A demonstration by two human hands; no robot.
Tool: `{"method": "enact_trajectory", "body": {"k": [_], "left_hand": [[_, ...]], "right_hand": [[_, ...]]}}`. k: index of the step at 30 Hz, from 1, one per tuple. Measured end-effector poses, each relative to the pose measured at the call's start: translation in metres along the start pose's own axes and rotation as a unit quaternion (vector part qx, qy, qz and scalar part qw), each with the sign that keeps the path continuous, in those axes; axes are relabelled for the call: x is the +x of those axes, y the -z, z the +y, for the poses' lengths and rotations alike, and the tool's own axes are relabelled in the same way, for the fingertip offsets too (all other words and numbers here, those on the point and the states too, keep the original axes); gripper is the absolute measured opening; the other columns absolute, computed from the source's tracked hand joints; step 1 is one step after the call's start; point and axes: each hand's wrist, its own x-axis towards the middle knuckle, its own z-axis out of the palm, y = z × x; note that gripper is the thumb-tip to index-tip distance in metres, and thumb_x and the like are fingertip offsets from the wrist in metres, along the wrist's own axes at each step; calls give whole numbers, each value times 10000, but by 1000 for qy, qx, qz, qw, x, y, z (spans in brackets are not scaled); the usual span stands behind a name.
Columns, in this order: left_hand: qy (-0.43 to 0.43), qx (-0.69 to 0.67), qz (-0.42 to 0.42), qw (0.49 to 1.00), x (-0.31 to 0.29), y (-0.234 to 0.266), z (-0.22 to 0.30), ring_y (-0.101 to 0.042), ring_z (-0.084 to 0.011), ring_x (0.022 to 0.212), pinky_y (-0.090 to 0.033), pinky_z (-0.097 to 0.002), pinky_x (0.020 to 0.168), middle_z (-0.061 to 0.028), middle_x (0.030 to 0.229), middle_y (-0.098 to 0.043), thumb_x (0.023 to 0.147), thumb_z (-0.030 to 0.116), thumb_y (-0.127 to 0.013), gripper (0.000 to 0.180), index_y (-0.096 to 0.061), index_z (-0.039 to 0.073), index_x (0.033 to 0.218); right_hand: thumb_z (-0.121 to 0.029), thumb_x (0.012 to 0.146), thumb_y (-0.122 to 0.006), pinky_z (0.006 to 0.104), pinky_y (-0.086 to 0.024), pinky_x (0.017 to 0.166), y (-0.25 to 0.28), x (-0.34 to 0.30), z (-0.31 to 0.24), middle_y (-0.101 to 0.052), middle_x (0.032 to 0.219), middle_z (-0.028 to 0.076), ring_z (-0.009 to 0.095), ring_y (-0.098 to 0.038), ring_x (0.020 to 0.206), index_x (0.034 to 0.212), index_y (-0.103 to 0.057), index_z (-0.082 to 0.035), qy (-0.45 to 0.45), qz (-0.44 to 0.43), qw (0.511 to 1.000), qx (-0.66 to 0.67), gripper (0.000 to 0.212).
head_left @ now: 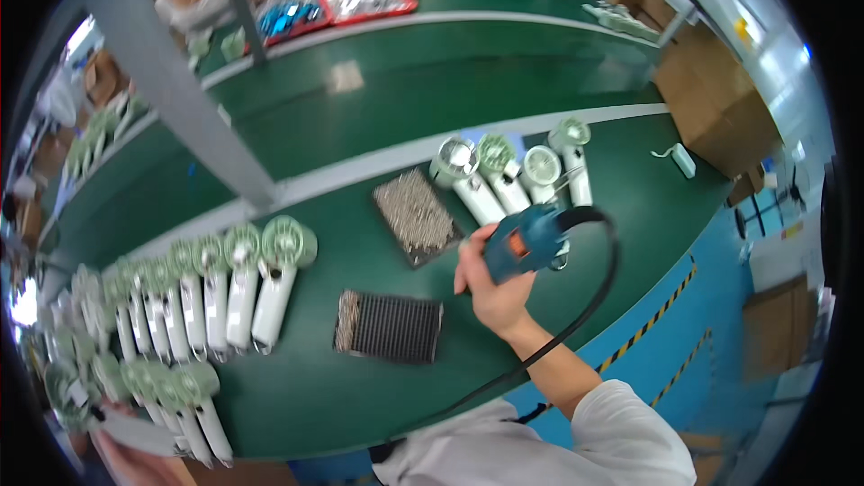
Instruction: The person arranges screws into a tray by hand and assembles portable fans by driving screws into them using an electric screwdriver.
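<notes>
My right hand (493,283) is wrapped round a teal electric power tool (522,243) with an orange patch and a black cable. The tool hangs over the green bench, near several white and pale-green handheld fan bodies (477,198). At the lower left edge, what appears to be my left hand (121,450) reaches beside a white fan handle (144,432). Blur and the picture's rim hide its fingers. In front of me lie a black ribbed tray (396,328) with small metal pieces along its left side and another tray (416,216) covered in screw-like pieces.
Rows of handheld fan bodies (216,297) line the bench's left side. A grey post (193,99) rises behind them. Red trays (369,0) of parts stand at the back, near another person (184,0). A cardboard box (715,99) and small white device (684,160) are at right.
</notes>
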Motion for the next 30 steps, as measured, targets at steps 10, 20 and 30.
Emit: {"method": "enact_trajectory", "body": {"k": [10, 20, 30], "left_hand": [[309, -120, -148, 932, -85, -214, -112, -579, -147, 769, -486, -289, 693, -135, 977, -637, 918, 99, -602, 345, -467, -2, 1219], [406, -73, -161, 897, -111, -204, -111, -625, -163, 707, -526, -285, 648, -184, 1026, -658, 885, -51, -604, 655, -226, 0, 1416], [380, -125, -100, 911, -123, -202, -127, -672, -242, 860, -563, -344, 713, -230, 1160, -608, 892, -44, -583, 726, -137, 12, 1463]], "right_hand": [[-25, 938, -527, 321, -465, 486, -15, 6, -8, -529, 611, 97, 159, -526, 466, 1132, -382, 60, 73, 38, 992, -98, 257], [-91, 934, -518, 352, -463, 410, -6, -2, -17, -496, 612, 100, 186, -485, 417, 1051, -424, 17, 122, 51, 990, -56, 184], [-203, 999, -344, 375, -456, 372, -45, -18, -43, -491, 692, 95, 206, -456, 399, 1181, -425, -138, 114, -77, 987, 80, 209]]}}
